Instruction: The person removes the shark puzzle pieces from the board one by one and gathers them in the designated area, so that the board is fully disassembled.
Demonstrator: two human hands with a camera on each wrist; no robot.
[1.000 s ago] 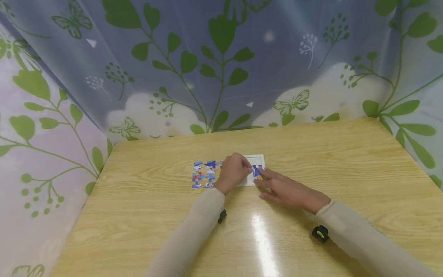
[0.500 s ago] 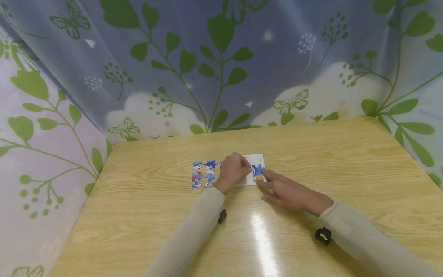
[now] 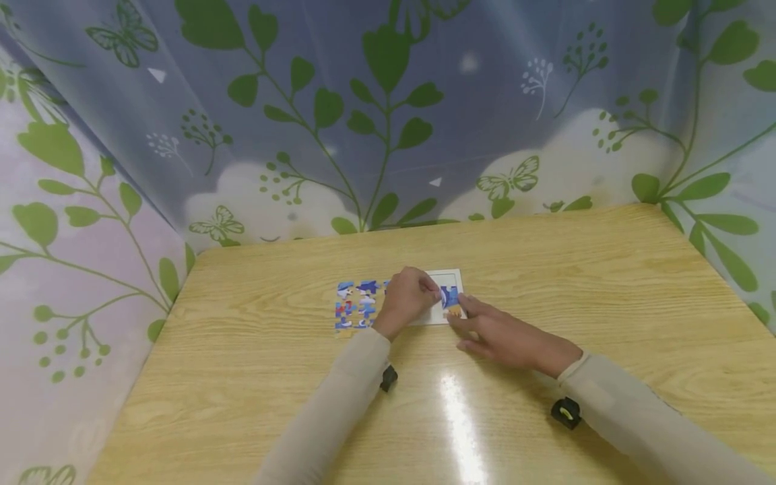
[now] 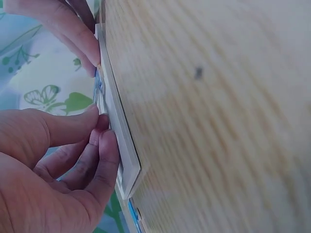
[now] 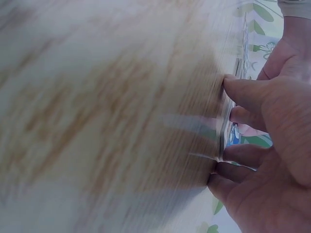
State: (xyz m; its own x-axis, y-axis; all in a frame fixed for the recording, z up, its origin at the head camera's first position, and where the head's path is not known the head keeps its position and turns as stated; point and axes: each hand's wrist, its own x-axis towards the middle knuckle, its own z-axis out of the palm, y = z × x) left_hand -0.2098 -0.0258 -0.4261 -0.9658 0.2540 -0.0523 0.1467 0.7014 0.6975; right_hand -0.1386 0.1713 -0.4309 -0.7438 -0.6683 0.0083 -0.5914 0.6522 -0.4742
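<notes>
A white puzzle tray (image 3: 456,274) lies on the table, with blue and orange joined puzzle pieces (image 3: 452,304) along its right side. My left hand (image 3: 407,302) reaches over the tray and pinches a blue-and-white puzzle piece (image 3: 444,295) between thumb and fingertips, at the left edge of the joined pieces. The left wrist view shows the thumb and fingers of that left hand (image 4: 63,160) low over the tray (image 4: 116,121). At the tray's right edge, my right hand (image 3: 503,335) rests with extended fingers touching the border; in the right wrist view its fingertips meet the tray's side and the table.
Several loose puzzle pieces (image 3: 354,308) lie in rows left of the tray, partly hidden by the left hand and sleeve. The wooden table (image 3: 273,377) meets a leaf-patterned curtain (image 3: 303,148) at the back. A bright reflection crosses the tabletop in front.
My right hand has drawn slightly to the right, uncovering more of the joined pieces, then stayed there. The left hand keeps its pinch at nearly the same place.
</notes>
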